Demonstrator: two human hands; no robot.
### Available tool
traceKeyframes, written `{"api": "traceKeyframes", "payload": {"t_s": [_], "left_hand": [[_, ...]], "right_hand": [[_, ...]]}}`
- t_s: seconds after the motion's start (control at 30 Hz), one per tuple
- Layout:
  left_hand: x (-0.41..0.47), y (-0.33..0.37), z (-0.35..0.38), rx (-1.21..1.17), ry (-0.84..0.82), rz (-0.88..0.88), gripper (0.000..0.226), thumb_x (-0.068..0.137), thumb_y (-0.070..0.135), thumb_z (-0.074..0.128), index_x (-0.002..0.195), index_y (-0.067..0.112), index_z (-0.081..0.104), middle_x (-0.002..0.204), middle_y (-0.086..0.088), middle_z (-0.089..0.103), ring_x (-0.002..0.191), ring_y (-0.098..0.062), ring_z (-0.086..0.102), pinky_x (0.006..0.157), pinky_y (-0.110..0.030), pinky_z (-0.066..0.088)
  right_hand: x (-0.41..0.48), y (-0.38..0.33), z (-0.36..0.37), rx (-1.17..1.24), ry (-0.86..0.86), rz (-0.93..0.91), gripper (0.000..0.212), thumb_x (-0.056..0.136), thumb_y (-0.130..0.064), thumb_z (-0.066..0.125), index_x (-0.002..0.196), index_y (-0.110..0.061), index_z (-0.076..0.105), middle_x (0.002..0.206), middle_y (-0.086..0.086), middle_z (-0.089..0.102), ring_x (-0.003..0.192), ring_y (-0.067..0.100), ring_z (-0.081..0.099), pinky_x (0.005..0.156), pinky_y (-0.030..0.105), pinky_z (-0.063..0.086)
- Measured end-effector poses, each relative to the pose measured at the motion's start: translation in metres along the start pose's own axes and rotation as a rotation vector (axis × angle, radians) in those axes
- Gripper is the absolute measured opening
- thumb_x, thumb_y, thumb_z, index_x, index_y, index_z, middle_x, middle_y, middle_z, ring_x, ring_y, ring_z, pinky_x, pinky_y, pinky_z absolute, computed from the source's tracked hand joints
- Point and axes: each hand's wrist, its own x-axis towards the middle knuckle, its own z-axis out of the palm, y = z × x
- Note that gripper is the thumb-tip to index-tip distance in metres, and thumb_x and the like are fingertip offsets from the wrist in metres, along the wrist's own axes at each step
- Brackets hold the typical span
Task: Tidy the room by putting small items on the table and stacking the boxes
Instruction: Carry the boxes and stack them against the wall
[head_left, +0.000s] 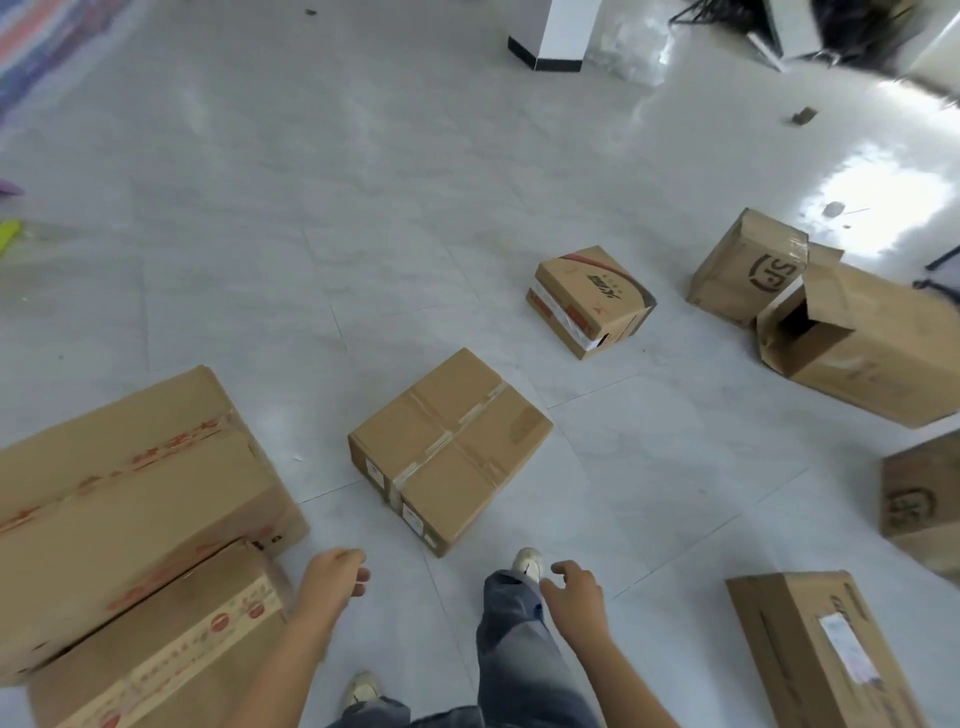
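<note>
Cardboard boxes lie scattered on a pale tiled floor. A taped brown box (449, 449) sits just ahead of my feet. My left hand (332, 579) hangs empty with curled fingers near its front left corner. My right hand (576, 592) is also empty, fingers loosely apart, to the right of my forward leg. At the left stands a large box with red tape (130, 493), with a smaller red-taped box (166, 654) leaning against its front. Farther off lies a small printed box (592, 301).
At the right are an SF-marked box (748, 270), an open box on its side (862, 343), another box at the edge (922, 504) and a labelled box (821, 649) at the bottom right. A white pillar base (550, 47) stands at the back. Small debris (804, 116) dots the floor.
</note>
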Motion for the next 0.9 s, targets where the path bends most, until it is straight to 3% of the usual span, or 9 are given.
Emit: {"api": "traceKeyframes", "payload": {"t_s": [0.07, 0.17, 0.23, 0.37, 0.57, 0.9], "left_hand": [[0.013, 0.027, 0.002, -0.002, 0.059, 0.051, 0.012, 0.093, 0.012, 0.05, 0.093, 0.003, 0.057, 0.077, -0.011, 0.061, 0.066, -0.021, 0.054, 0.062, -0.03, 0.037], [0.031, 0.062, 0.014, -0.031, 0.125, 0.084, 0.014, 0.094, 0.013, 0.049, 0.095, 0.002, 0.058, 0.08, -0.011, 0.062, 0.071, -0.023, 0.056, 0.07, -0.032, 0.039], [0.041, 0.079, 0.034, -0.057, 0.169, 0.081, 0.016, 0.094, 0.013, 0.049, 0.097, 0.001, 0.059, 0.08, -0.011, 0.062, 0.073, -0.025, 0.057, 0.068, -0.031, 0.04], [0.058, 0.11, 0.107, -0.054, 0.191, 0.009, 0.015, 0.094, 0.012, 0.048, 0.098, 0.0, 0.057, 0.08, -0.012, 0.06, 0.07, -0.023, 0.054, 0.061, -0.028, 0.037], [0.071, 0.141, 0.212, -0.074, 0.142, -0.016, 0.021, 0.097, 0.017, 0.048, 0.105, 0.0, 0.057, 0.091, -0.018, 0.063, 0.076, -0.025, 0.056, 0.072, -0.033, 0.041], [0.077, 0.136, 0.203, -0.266, 0.405, -0.302, 0.018, 0.097, 0.012, 0.045, 0.103, -0.001, 0.056, 0.097, -0.018, 0.061, 0.088, -0.031, 0.054, 0.087, -0.041, 0.04]], "right_hand": [[0.026, -0.012, -0.009, 0.055, -0.015, -0.032, 0.036, 0.091, -0.02, 0.048, 0.125, -0.01, 0.052, 0.127, 0.012, 0.052, 0.112, 0.025, 0.051, 0.085, 0.028, 0.043], [0.075, -0.035, -0.031, 0.074, -0.057, -0.092, 0.04, 0.091, -0.023, 0.048, 0.129, -0.011, 0.049, 0.131, 0.012, 0.049, 0.118, 0.026, 0.048, 0.094, 0.032, 0.042], [0.113, -0.05, -0.053, 0.084, -0.056, -0.139, 0.04, 0.092, -0.024, 0.048, 0.13, -0.011, 0.047, 0.133, 0.011, 0.047, 0.122, 0.026, 0.044, 0.098, 0.035, 0.041], [0.194, -0.063, -0.11, 0.08, -0.049, -0.211, 0.04, 0.092, -0.023, 0.049, 0.131, -0.012, 0.047, 0.133, 0.01, 0.046, 0.123, 0.025, 0.043, 0.098, 0.034, 0.042], [0.3, -0.056, -0.203, 0.128, -0.021, -0.127, 0.039, 0.092, -0.021, 0.049, 0.128, -0.006, 0.049, 0.127, 0.013, 0.054, 0.117, 0.028, 0.05, 0.086, 0.029, 0.04], [0.355, -0.041, -0.192, -0.157, -0.319, -0.065, 0.039, 0.092, -0.02, 0.047, 0.129, -0.006, 0.047, 0.13, 0.012, 0.051, 0.117, 0.027, 0.049, 0.091, 0.029, 0.04]]}}
